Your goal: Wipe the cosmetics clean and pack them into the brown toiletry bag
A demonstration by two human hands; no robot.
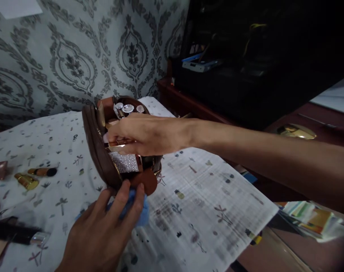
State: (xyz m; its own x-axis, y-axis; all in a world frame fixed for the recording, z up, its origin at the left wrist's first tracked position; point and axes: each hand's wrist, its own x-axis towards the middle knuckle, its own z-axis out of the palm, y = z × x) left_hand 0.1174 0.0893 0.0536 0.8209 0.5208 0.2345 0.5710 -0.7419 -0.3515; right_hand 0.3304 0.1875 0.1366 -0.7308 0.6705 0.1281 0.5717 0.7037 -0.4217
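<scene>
A brown makeup bag [96,145] stands open on a patterned white cloth [206,204], packed with cosmetics with silver caps [128,108]. My right hand [145,134] reaches into the bag from the right, fingers pinched on a small gold-edged item among the contents. My left hand [104,230] rests at the bag's near end, fingers bent over a blue cloth [140,215] and touching the bag's brown flap [146,181]. A glittery silver case [128,162] shows in the bag below my right hand.
Gold lipstick tubes [27,181] and a brush [43,172] lie on the cloth at the left. A black tool [16,232] lies near the lower left. A dark wooden cabinet [189,104] stands behind; papers [308,219] lie at the lower right.
</scene>
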